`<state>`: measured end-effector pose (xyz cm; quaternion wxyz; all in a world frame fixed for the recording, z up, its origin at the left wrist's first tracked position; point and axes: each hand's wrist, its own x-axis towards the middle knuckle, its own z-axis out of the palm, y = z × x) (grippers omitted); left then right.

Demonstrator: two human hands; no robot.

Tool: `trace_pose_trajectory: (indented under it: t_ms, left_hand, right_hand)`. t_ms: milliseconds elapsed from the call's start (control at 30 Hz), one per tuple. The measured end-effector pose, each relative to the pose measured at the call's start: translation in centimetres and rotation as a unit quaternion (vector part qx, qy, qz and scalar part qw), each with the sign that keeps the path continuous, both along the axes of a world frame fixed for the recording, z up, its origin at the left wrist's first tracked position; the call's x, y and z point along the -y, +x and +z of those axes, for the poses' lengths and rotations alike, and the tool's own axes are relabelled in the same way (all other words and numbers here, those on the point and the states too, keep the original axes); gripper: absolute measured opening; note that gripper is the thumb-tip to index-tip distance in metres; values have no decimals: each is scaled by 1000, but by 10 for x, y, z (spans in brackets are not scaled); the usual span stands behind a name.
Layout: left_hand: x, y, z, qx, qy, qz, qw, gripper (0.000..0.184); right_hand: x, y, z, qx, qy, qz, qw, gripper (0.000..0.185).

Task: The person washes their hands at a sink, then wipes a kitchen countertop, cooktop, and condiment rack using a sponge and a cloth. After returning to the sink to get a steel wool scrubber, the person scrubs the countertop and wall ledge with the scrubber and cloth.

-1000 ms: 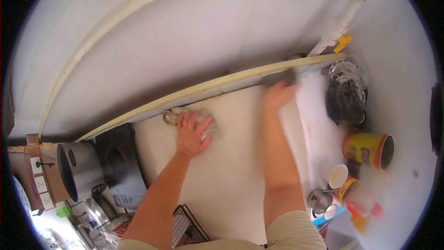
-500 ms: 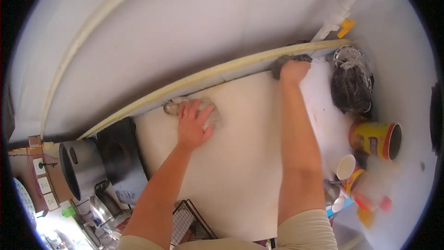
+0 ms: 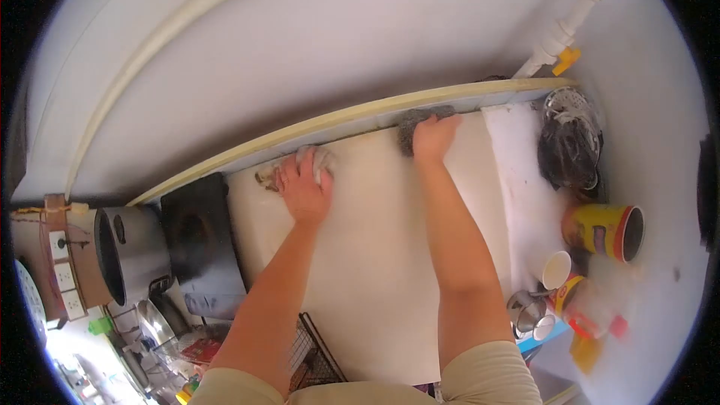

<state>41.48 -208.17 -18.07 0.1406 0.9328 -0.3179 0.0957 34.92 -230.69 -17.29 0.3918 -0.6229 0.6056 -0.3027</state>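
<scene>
On the pale board (image 3: 367, 255), near its back edge, my left hand (image 3: 304, 187) presses down on a crumpled light cloth (image 3: 323, 163), fingers somewhat spread over it. A brownish part of the cloth sticks out to the left of the fingers. Farther right, my right hand (image 3: 435, 139) is closed round a dark grey scrubbing pad (image 3: 409, 129), which lies against the low ledge (image 3: 352, 118) at the back.
At left stand a large metal pot (image 3: 135, 255) and a black stove (image 3: 199, 232). A wire basket (image 3: 319, 356) is at the front. On the right are a black bag (image 3: 568, 151), a yellow-red tub (image 3: 600, 231), a white cup (image 3: 556, 270) and a metal cup (image 3: 527, 310).
My right hand with the grey pad went right along the back ledge, then back to the left. My left hand and the cloth have shifted slightly toward the ledge.
</scene>
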Motion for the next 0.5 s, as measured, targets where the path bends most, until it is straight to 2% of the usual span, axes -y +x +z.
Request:
trace_pose_trajectory:
  t_ms: [100,167,233,300,367,433,500]
  left_hand:
    - [-11,2,-8,23,5,128,992,49]
    - [-22,-4,-8,27,27,203,978,50]
    - [-30,-8,-6,33,49,227,972,51]
    - [-25,-6,-8,33,62,232,970,53]
    - [-24,-5,-6,32,74,233,969,54]
    - [-25,-4,-5,26,103,239,965,55]
    - [-20,-4,-6,31,105,238,965,55]
  right_hand:
    - [-1,0,5,-22,11,14,1000,32]
    - [-7,1,5,1,-35,-8,999,25]
    - [-21,6,6,13,-37,-19,999,22]
    - [-53,26,-33,-58,-201,39,977,18]
    - [-91,48,-12,19,-1,50,999,19]
    - [-107,54,-14,64,1,77,995,21]
    - [-116,45,-6,38,45,219,974,23]
